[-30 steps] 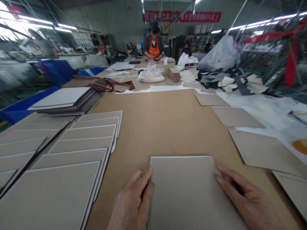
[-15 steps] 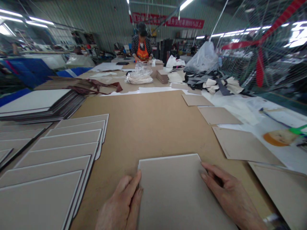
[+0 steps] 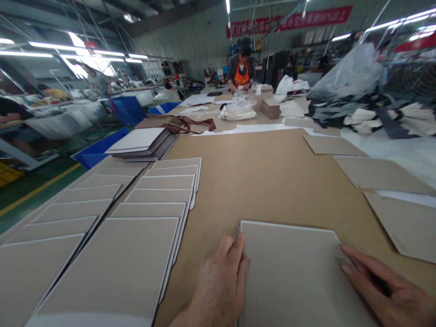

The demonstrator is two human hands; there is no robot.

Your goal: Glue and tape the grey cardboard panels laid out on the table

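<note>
A grey board with a white edge (image 3: pixel 293 272) lies flat on the brown table (image 3: pixel 259 181) right in front of me. My left hand (image 3: pixel 221 286) rests against the board's left edge, fingers stretched and close together along it. My right hand (image 3: pixel 388 290) lies on the board's right side, fingers spread flat and pointing toward its far right corner. Neither hand holds anything. To the left, overlapping rows of similar grey boards (image 3: pixel 150 213) are fanned out on the table.
A stack of white-topped boards (image 3: pixel 143 143) sits at the far left. Loose brown sheets (image 3: pixel 374 172) lie along the right. Farther back are a bag of white material (image 3: pixel 238 109), piles of grey and cream pieces (image 3: pixel 381 116), and a person in an orange apron (image 3: pixel 241 70).
The view has swung to the left, showing more of the fanned boards and the floor. Both hands stay on the same board's edges, hardly moved.
</note>
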